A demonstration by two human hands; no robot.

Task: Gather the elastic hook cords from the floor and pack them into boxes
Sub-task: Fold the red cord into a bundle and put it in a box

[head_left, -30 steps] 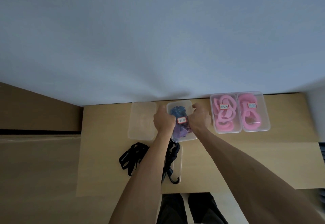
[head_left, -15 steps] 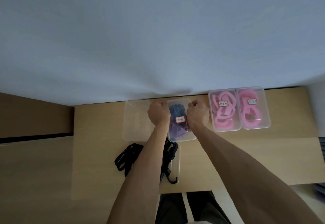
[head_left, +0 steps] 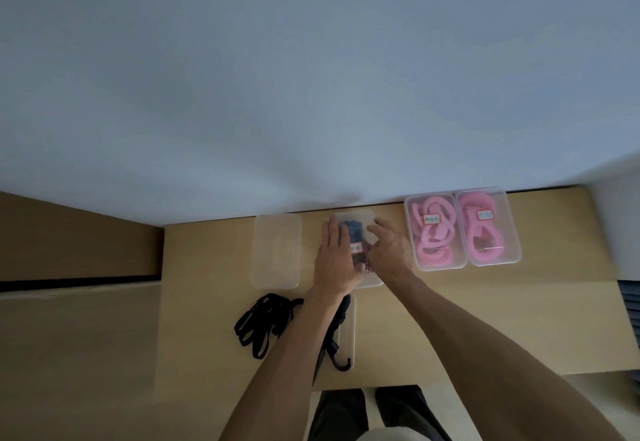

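Both hands lie flat on the lid of the middle box (head_left: pixel 360 222), a clear plastic one at the far edge of the table (head_left: pixel 485 319), against the wall. The left hand (head_left: pixel 334 260) covers the box's left side with fingers straight and together; the right hand (head_left: pixel 389 250) lies on its right side, fingers spread and extended — neither grips anything. Between them dark blue cords (head_left: pixel 353 233) show through the lid, with a small red-edged label (head_left: pixel 356 249) on top.

To the left, just beside this box, sits an empty clear box (head_left: pixel 277 250). To the right, a little apart, two closed clear boxes stand touching each other: the nearer one (head_left: pixel 433 233) and the right-hand one (head_left: pixel 485 229) both hold coiled pink cords and carry a white label.

Nearer the person, a heap of black hook cords (head_left: pixel 263 323) lies on the table left of the left forearm. Another black cord with a hook (head_left: pixel 341 361) lies partly under that forearm, over a clear lid (head_left: pixel 348 333) — its hook curls at the near end.
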